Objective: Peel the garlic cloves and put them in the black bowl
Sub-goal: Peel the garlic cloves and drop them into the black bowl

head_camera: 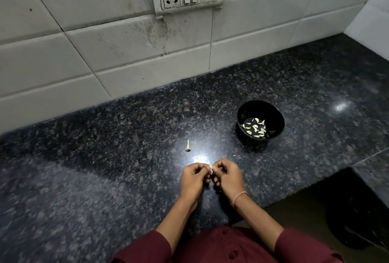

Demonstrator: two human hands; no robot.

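Hands, left [194, 175] and right [228, 175], pinch one garlic clove [210, 166] near the black bowl [271, 115].

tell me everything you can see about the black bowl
The small round glossy black bowl stands upright on the dark speckled granite counter, ahead and to the right of the person's hands and clear of them. Its inside wall reflects light. At the bottom lies a loose heap of pale peeled garlic cloves. Nothing else touches it; it looks like plastic or glazed ceramic.
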